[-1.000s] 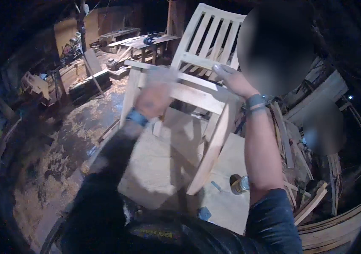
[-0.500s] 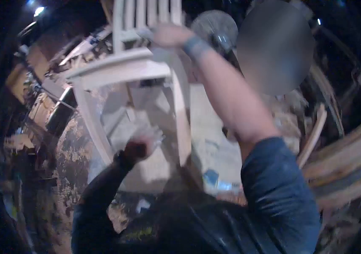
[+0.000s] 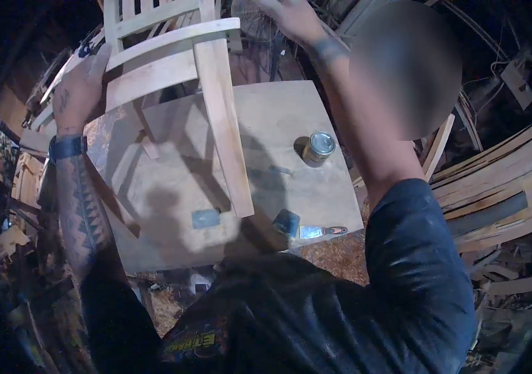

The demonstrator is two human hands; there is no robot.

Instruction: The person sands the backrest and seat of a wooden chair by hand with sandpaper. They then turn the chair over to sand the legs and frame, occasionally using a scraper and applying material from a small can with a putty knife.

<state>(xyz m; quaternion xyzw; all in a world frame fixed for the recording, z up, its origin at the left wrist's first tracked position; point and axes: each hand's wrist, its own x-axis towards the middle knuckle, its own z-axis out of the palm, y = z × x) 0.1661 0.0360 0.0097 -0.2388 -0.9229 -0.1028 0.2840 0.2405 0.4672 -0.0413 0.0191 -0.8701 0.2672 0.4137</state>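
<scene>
An unpainted wooden chair [image 3: 154, 73] with a slatted back stands on the work board, turned at an angle, its near front leg [image 3: 223, 128] reaching down toward me. My left hand [image 3: 82, 90] is at the left side of the seat, closed against its edge, with the thumb pointing up. Up at the top edge, my right hand [image 3: 294, 20] is off the chair, to the right of its back. Its fingers stretch leftward, partly cut off by the frame, and nothing shows in them.
On the board [image 3: 266, 100] are a lidded can [image 3: 320, 148], a putty knife [image 3: 322, 232], a dark sanding pad [image 3: 286, 222] and a flat grey piece [image 3: 206, 218]. A fan [image 3: 255, 19] stands behind. Wooden planks [image 3: 503, 187] are stacked at right; a blurred oval covers the upper right.
My right hand has left the chair's back and moved up and right. My left hand has gone from under the chair to its seat side. The chair sits further left and turned in view.
</scene>
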